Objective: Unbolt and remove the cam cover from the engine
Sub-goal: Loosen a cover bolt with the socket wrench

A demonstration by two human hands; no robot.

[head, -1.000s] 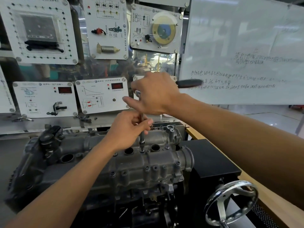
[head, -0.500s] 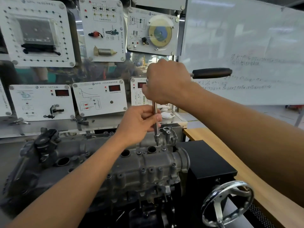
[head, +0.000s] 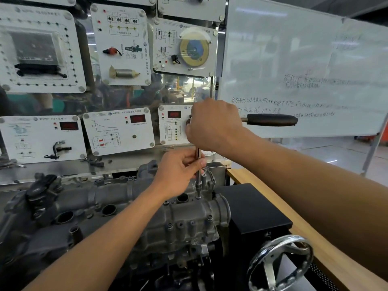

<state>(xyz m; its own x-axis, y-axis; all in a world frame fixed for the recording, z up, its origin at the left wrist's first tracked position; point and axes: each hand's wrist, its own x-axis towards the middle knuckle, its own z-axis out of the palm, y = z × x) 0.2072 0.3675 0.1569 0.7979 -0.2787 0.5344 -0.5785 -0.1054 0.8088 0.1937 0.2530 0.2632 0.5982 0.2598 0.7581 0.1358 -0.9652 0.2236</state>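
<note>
The grey cam cover (head: 130, 198) lies lengthwise across the engine, with spark plug wells and bolts along its top. A ratchet wrench (head: 271, 119) with a black handle pointing right stands on a long steel extension (head: 198, 164). The extension's socket sits on a bolt near the cover's right end. My right hand (head: 214, 124) grips the ratchet head from above. My left hand (head: 180, 171) pinches the extension shaft midway, just above the cover.
A chrome handwheel (head: 280, 261) and a black box (head: 252, 206) sit right of the engine on a wooden-edged stand (head: 310, 240). White training panels (head: 119, 131) cover the wall behind. A whiteboard (head: 304, 70) stands at the right.
The wrench and extension moved right from a bolt near the middle wells to one by the cover's right end. Both hands went with them, and the handle now points further right.
</note>
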